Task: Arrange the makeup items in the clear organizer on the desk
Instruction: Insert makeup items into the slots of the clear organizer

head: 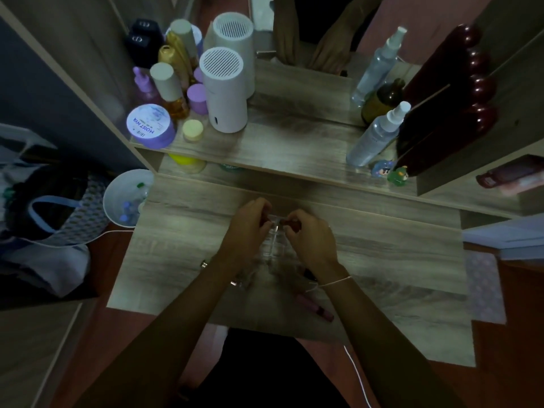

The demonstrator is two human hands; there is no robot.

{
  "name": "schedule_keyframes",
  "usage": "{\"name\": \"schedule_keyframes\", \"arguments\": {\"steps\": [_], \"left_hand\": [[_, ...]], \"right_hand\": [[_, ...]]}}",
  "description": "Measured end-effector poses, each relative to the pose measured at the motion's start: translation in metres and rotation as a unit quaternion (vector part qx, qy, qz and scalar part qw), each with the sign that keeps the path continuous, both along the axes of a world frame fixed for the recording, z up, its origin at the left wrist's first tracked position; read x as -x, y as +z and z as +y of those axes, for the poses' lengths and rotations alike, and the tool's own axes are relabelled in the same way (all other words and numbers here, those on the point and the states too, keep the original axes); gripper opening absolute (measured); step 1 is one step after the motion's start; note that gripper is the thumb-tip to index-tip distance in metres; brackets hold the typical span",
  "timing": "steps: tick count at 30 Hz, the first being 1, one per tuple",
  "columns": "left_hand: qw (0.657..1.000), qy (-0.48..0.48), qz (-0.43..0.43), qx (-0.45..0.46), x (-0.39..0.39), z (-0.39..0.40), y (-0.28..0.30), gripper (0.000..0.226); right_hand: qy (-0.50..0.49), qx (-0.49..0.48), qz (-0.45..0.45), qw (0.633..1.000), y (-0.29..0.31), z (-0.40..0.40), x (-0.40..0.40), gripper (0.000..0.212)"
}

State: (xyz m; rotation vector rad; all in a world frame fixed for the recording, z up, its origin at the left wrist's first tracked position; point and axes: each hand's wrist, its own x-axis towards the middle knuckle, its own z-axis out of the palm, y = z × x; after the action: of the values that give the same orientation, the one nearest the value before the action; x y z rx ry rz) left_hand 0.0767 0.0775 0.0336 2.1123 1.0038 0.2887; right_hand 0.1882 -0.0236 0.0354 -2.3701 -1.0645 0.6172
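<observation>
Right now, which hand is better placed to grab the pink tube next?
Right. The pink tube lies on the desk beside the right forearm; the left hand would have to cross over the clear organizer.

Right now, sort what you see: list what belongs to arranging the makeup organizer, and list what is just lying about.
Belongs to the job:
clear organizer
left hand
right hand
pink makeup tube

Just lying about:
white cylindrical device
purple jar
spray bottle
small figurines
</observation>
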Motion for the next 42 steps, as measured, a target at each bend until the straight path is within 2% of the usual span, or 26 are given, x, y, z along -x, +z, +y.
{"name": "schedule_keyframes", "arguments": {"steps": [6,13,22,35,42], "left_hand": [[0.999,0.015,-0.01,0.035,-0.007,-0.001,-0.002,0.024],[1.0,-0.012,0.015,0.025,-0.009,-0.001,-0.003,0.017],[0.999,-0.042,0.029,-0.01,-0.008,0.0,-0.004,0.024],[1.0,-0.011,-0.015,-0.014,0.002,-0.001,-0.006,0.034],[0.999,0.014,-0.033,0.026,0.038,-0.013,-0.01,0.04]], "right_hand": [[0.013,0.031,-0.004,0.999,-0.002,0.006,-0.003,0.013],[0.035,0.059,-0.008,0.998,-0.005,0.012,-0.004,0.016],[0.03,0.065,0.003,0.997,-0.009,0.017,-0.005,0.008],[0.026,0.022,-0.007,0.999,-0.009,0.012,-0.003,0.023],[0.002,-0.025,0.001,1.0,-0.005,-0.008,0.004,0.044]]}}
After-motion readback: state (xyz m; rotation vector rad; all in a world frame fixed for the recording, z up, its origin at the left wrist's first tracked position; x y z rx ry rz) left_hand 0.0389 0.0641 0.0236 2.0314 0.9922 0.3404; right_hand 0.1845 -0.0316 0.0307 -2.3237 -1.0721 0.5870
